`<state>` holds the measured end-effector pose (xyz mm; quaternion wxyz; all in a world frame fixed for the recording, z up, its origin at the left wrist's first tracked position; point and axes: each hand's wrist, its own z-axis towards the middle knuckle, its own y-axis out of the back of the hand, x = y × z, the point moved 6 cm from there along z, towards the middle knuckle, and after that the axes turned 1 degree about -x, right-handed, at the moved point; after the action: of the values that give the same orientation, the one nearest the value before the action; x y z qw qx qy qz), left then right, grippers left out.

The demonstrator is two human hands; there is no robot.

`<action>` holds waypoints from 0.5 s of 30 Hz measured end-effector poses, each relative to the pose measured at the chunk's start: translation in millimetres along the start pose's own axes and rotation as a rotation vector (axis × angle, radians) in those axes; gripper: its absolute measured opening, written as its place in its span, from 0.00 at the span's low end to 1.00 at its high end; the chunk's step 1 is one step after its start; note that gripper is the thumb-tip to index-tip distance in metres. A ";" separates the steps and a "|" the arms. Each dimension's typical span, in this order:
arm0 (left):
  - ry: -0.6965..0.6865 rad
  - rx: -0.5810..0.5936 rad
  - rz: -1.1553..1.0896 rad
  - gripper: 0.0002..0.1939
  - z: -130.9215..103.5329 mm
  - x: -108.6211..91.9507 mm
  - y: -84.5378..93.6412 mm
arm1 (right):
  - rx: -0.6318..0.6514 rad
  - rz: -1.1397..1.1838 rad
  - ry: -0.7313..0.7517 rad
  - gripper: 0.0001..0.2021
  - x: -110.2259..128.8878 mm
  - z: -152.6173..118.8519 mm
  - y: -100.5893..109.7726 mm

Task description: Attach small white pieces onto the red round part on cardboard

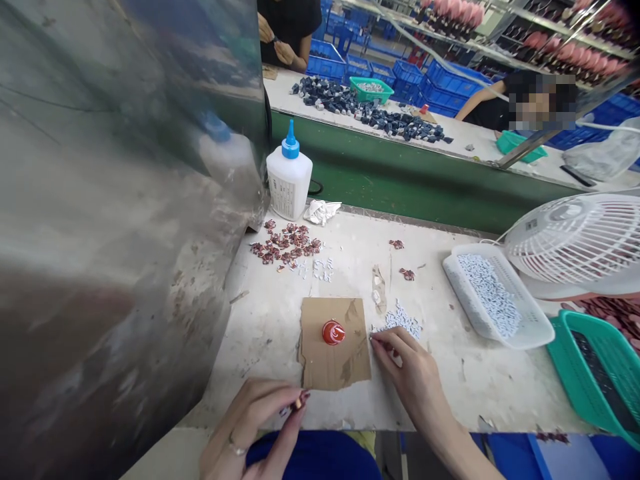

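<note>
In the lower middle of the frame, seen from the head, our left hand [260,427] has its grip closed on a small brown piece [300,401], pinched between thumb and fingertips just off the near edge of the cardboard [320,370]. Right of centre, our right hand [417,377] reaches over the counter [480,383], beside the pile of pale pieces [404,321]; thumb and forefinger nearly meet, but we cannot tell whether that grip has caught one.

On the cardboard sits a glossy red blob or small dish [333,332]. Left of centre, beyond it, lie the loose brown pieces [287,247], near a white bottle with a blue nozzle [289,180]. Towards the right edge are a white basket [533,339] of pale bits and a fan [580,240]; at the top, two other people work beyond.

We judge the brown piece very light and fairly stiff, its thin projections the weak points, so we would hold it by the thicker body. The pale bits look lighter still, easy to scatter, and best taken singly by fingertip at their edges. Anything wet from the red stuff might turn slippery or tacky.
</note>
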<state>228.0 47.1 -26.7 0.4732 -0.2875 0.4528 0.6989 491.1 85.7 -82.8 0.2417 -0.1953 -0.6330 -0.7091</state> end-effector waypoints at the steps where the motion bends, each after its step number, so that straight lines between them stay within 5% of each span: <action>1: -0.024 0.030 0.008 0.17 2.8 2.5 -3.2 | 0.006 0.017 -0.002 0.10 0.8 2.2 1.8; 15: -0.003 0.131 0.026 0.09 13.7 15.8 -27.9 | 0.157 0.264 0.079 0.06 43.5 34.1 -0.6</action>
<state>248.0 69.8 -44.1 0.4826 -0.2489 0.5005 0.6742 454.7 115.4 -53.7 0.3719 -0.2295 -0.6452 -0.6266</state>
